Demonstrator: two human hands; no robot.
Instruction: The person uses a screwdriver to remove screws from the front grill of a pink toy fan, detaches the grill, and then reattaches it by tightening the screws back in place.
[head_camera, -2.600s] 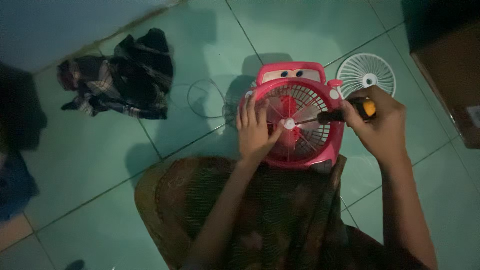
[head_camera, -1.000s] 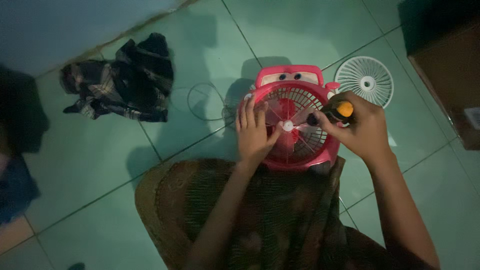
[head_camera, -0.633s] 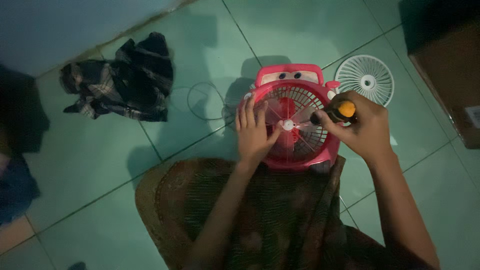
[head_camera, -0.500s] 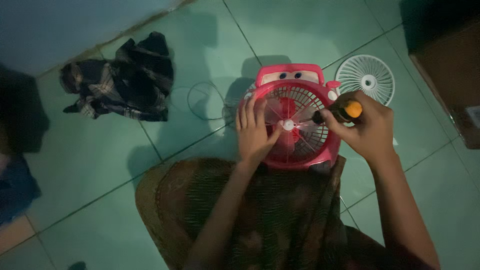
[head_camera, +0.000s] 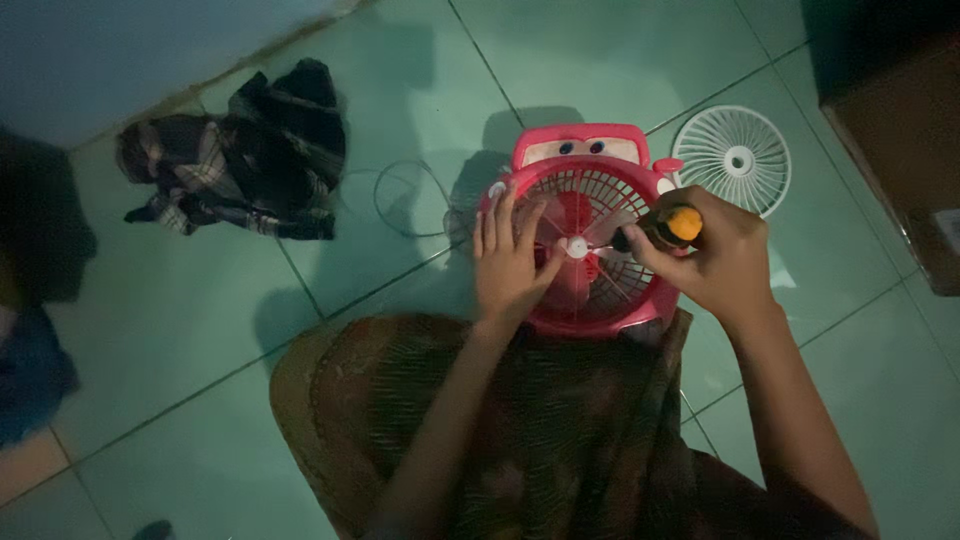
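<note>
The small pink fan (head_camera: 585, 235) lies on its back on the green tiled floor (head_camera: 200, 330), its round ribbed grille facing up toward the camera. Its body is a rounded square of pink plastic, with a cartoon car face of 2 eyes along the top edge, the edge farthest from the person. A white hub (head_camera: 577, 248) sits at the centre of the grille, and the red blades show dimly through the ribs.

The screwdriver (head_camera: 655, 230) has an orange-capped, dark handle; its long axis runs roughly level across the view, the cap to the right and the tip pointing left toward the hub. The shaft is too dim to follow.

The right hand (head_camera: 715, 260) is closed around the screwdriver handle above the fan's right side. The left hand (head_camera: 510, 265) lies flat on the grille's left half, fingers spread and pointing away from the person.

The fan's lower edge meets the person's patterned cloth-covered lap (head_camera: 520, 430). A white detached fan grille (head_camera: 738, 160) lies just right of the fan, a thin looped cord (head_camera: 405, 195) just left, and a crumpled plaid cloth (head_camera: 245, 160) farther left.
</note>
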